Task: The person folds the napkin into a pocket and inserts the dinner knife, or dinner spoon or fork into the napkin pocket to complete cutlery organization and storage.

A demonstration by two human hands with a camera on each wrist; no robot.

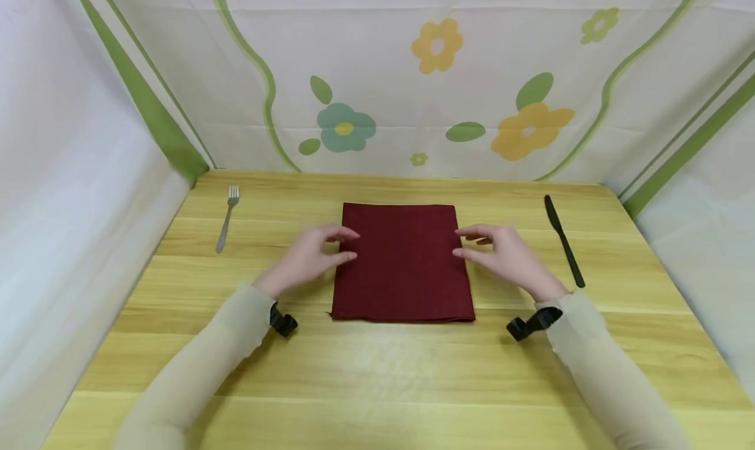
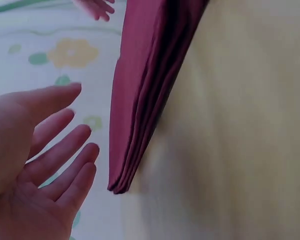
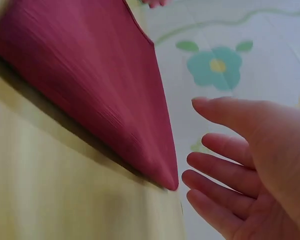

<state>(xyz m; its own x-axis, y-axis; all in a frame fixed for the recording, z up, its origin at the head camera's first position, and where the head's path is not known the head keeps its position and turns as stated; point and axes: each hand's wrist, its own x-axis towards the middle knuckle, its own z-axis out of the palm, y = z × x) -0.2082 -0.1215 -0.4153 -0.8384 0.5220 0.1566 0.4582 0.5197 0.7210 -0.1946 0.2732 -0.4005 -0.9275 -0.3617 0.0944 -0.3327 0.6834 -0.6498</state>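
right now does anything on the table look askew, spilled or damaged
Only the cloth looks slightly untidy: a small dark wisp, maybe a loose thread, sticks out at its near left corner, and its layers seem a little uneven along the near edge. No spill shows, and the fork and knife look undamaged.

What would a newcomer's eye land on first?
Likely the folded dark red cloth between the left hand and right hand, mid-table. Next, the fork near the far left corner of the wooden table and the black knife on its right side. Behind, the white fabric with printed flowers stands out too.
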